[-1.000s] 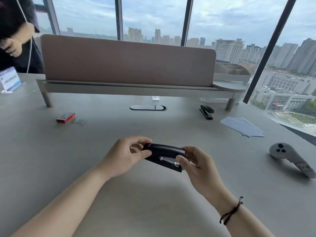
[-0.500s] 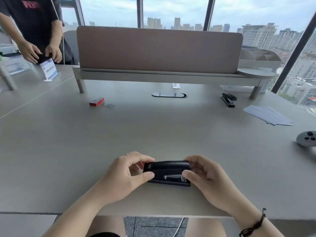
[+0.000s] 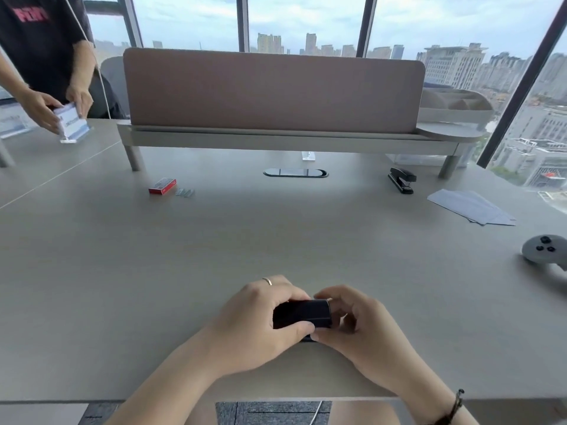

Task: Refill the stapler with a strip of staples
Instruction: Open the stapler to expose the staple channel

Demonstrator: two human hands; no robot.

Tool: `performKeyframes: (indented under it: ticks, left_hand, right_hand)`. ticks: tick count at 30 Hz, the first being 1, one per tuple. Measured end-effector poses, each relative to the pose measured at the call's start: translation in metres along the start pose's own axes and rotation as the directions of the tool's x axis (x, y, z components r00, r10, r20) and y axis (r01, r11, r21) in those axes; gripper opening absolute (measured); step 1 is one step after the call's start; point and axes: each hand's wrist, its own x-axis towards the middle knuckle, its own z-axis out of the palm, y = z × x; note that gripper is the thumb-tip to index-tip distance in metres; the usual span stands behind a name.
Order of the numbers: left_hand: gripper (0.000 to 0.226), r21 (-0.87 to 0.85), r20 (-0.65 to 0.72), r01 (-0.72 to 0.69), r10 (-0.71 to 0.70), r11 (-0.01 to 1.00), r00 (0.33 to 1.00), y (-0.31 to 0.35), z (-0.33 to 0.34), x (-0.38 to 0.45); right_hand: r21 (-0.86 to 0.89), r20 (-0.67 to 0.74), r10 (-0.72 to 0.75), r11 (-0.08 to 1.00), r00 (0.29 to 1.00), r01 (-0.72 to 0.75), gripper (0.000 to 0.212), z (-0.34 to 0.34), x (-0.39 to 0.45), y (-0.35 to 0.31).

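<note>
Both hands are on the black stapler [image 3: 302, 312], low over the near edge of the tabletop [image 3: 276, 246]. The left hand [image 3: 260, 320] wraps its rear end, thumb pressed along the near side and fingers [image 3: 277, 291] curled over the top, likely to steady the body. The right hand [image 3: 359, 323] cups the front end, fingertips pinching the nose, probably hunting for the point where the top lifts. The stapler looks closed, so loading hasn't begun. The refill supply sits well apart, far left: a red staple box [image 3: 162, 186] with loose staple strips [image 3: 185, 192] just beside it. A second stapler [image 3: 402, 180] rests far right, near sheets of paper [image 3: 472, 207].
</note>
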Motion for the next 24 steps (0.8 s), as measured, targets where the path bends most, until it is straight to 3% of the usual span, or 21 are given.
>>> performKeyframes:
  ticks: [10, 14, 20, 24]
  left_hand:
    - [0.027, 0.012, 0.041, 0.015, -0.015, 1.000, 0.999, 0.010, 0.007, 0.013]
    - [0.017, -0.216, -0.033, 0.014, -0.022, 0.976, 0.999, 0.011, -0.006, 0.008]
    - [0.025, -0.507, -0.119, 0.009, -0.080, 0.862, 0.990, -0.007, -0.036, -0.010]
    - [0.041, -0.595, -0.214, -0.038, -0.113, 0.803, 0.970, -0.028, -0.054, -0.033]
  right_hand:
    - [-0.030, 0.028, 0.004, 1.000, 1.000, -0.004, 0.021, -0.002, -0.001, -0.003]
    - [-0.098, 0.011, 0.018, 0.995, 1.000, -0.017, 0.015, -0.002, 0.001, -0.001]
    - [-0.131, 0.016, 0.035, 0.991, 0.999, -0.032, 0.014, 0.000, 0.001, -0.002]
    - [-0.145, 0.015, 0.018, 0.989, 1.000, -0.015, 0.014, 0.000, 0.001, -0.002]
